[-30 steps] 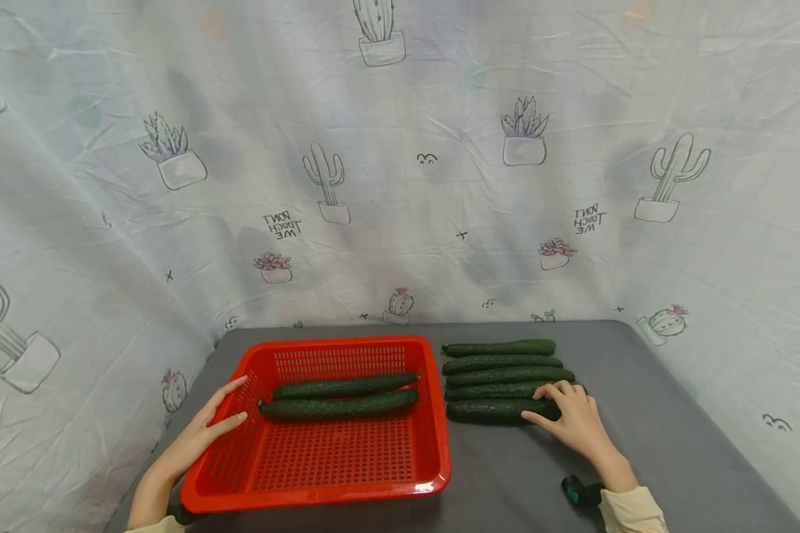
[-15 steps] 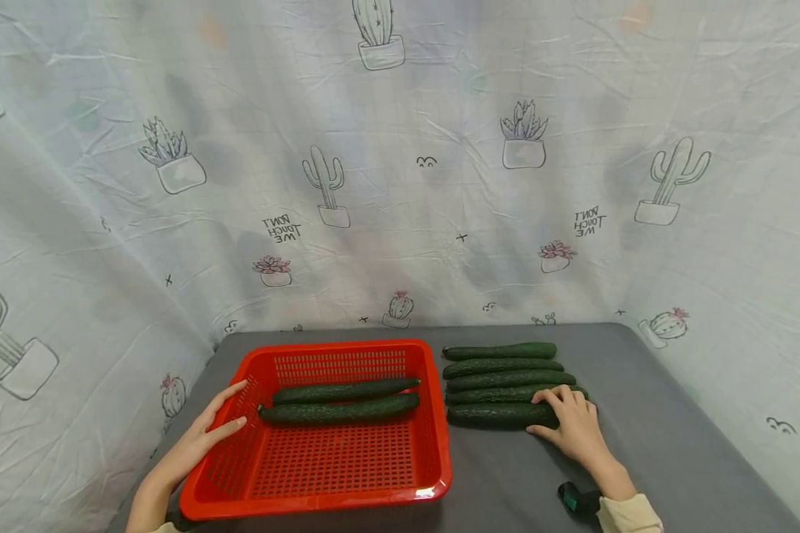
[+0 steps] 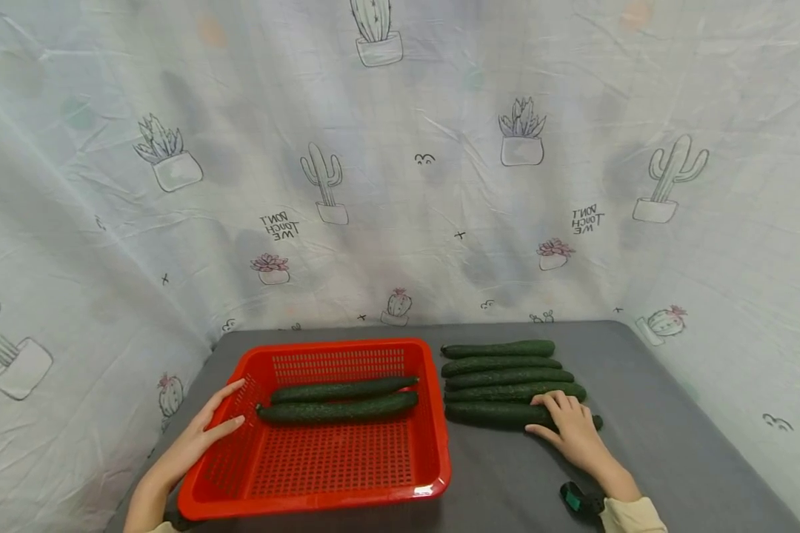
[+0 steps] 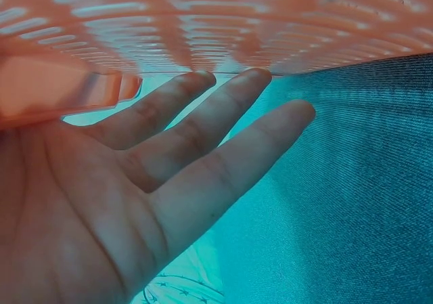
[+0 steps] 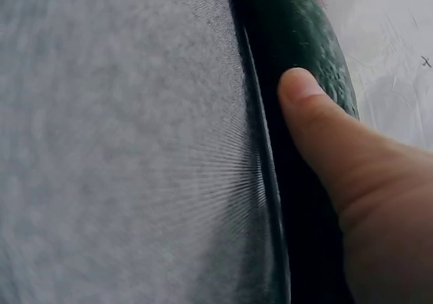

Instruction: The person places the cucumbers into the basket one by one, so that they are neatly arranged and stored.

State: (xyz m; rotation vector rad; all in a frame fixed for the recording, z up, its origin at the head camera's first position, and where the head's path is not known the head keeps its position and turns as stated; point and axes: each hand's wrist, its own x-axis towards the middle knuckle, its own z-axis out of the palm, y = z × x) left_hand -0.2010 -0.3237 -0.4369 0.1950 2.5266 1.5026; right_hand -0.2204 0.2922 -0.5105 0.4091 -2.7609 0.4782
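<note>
In the head view, a red plastic basket stands at left with two cucumbers lying inside. My left hand rests on its left rim, with the thumb and a finger showing over the edge. Its other fingers stretch out fairly straight outside the slotted wall in the left wrist view. At right, my right hand holds the right part of the nearest cucumber in a row, fingers over its far side. The thumb presses its near side in the right wrist view.
Several more cucumbers lie side by side behind the held one, right of the basket. All rest on a grey table. A pale curtain printed with cacti surrounds the table at the back and sides.
My right hand has closed more around the nearest cucumber, whose right end has swung slightly toward the front and shows beyond the hand. The left hand and basket have stayed almost still.
</note>
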